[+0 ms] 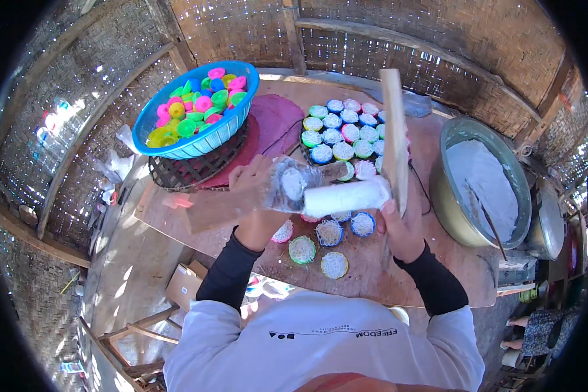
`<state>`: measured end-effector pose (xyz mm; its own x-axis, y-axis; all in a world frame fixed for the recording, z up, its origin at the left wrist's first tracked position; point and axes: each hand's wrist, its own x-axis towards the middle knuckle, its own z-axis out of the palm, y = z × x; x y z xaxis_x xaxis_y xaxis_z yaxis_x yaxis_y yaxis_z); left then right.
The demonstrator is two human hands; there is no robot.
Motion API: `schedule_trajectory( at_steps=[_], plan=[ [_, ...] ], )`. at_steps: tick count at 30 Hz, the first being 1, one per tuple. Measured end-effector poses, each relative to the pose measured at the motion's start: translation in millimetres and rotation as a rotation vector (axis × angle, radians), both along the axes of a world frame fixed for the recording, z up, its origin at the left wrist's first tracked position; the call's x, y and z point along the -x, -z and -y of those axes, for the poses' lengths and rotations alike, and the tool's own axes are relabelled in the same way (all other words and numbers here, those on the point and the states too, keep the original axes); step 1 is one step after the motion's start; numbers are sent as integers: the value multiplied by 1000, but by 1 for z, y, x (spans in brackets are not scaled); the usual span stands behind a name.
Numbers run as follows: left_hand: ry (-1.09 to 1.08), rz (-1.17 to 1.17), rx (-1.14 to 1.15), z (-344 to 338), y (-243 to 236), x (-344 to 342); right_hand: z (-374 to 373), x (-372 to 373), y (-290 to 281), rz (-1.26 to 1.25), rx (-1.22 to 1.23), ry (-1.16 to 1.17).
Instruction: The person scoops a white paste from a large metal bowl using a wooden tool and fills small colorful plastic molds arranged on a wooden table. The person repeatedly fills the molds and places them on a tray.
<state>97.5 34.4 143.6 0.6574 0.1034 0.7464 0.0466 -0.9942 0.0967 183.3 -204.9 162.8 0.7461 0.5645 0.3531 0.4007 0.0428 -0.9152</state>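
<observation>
My left hand is closed around a wooden press body with a shiny, see-through-looking chamber; white dough shows at its opening. In my right hand is a press plunger: an upright wooden board with a thick white cylinder pointing at the chamber. I cannot tell whether the cylinder's tip touches it. Beneath both hands, several small colored cups topped with white strands stand on the table, among them a green cup and a yellow-rimmed cup.
More filled cups crowd a dark tray at the back. A blue basket of colorful empty cups rests on a dark woven basket at left. To the right stands a large metal basin of white flour-like stuff with a stick.
</observation>
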Motion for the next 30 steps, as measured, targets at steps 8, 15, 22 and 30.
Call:
schedule_trajectory(
  at_steps=[8, 15, 22, 30],
  plan=[
    [144, -14, 131, 14, -17, 14, -12, -4, -40, 289, -15, -83],
    [392, -185, 357, 24, -10, 31, -16, 4, -51, 315, -17, -333],
    [510, -180, 785, 53, 58, 40, -12, 30, -12, 552, 356, -397],
    [570, -208, 1004, -36, 30, 8, -69, -65, -3, -902, 721, -834]
  ],
)
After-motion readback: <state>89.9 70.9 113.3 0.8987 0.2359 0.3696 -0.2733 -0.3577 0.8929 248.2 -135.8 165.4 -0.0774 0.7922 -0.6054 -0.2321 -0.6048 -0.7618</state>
